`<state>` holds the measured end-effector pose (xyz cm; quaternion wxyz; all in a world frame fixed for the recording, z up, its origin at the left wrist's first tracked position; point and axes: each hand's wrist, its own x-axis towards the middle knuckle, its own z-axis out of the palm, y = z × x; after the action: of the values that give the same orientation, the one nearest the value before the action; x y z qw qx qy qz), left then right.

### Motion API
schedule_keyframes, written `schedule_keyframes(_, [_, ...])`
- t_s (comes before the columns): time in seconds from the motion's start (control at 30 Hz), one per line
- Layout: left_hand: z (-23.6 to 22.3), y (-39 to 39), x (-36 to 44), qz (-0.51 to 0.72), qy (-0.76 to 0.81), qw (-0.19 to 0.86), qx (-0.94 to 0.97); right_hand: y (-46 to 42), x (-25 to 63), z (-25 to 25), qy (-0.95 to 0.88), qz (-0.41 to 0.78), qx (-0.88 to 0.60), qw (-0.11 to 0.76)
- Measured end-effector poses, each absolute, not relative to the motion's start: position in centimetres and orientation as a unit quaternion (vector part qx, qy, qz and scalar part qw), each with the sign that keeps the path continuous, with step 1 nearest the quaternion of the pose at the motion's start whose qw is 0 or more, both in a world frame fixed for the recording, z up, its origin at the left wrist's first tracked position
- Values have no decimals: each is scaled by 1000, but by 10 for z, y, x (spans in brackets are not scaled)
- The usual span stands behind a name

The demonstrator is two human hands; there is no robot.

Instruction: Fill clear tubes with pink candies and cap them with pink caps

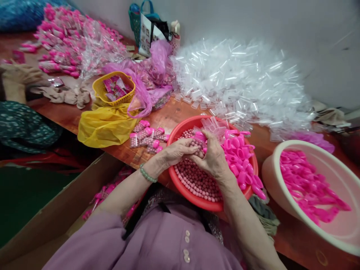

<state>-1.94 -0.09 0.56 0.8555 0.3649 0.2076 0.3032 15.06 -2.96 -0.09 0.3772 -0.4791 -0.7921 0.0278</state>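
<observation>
Above a red basin (pixel 197 203), my left hand (pixel 178 150) and my right hand (pixel 213 157) meet around a small clear bottle (pixel 197 149) holding pink beads. My left fingers pinch it from the left. On the other side, my right thumb and fingers grip it near a bright pink cap, partly hidden by the hand. Round pink beads (pixel 194 178) fill the basin's near side. Bright pink caps (pixel 240 161) are heaped on its right, and empty clear tubes (pixel 215 127) lie at its back. Several filled bottles (pixel 147 137) rest on the table just left of the basin.
A white tub (pixel 277 180) of pink pieces stands at right. Behind lies a large pile of clear tubes (pixel 242 82). Left of centre are a yellow basket (pixel 98 90) and yellow bag (pixel 105 125). Another person's hand (pixel 21 73) is at far left. A cardboard box (pixel 56 210) sits below.
</observation>
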Motion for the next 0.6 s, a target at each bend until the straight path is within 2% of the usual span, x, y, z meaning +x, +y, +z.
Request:
schedule_keyframes(0.23, [3,-1,-20,300,189,871,341,-31,147,0,-809,-75,-472,343])
schedule_keyframes(0.6, [-3,-7,-18,313,218,837,392,-34,148,2,-831,-62,-440,334])
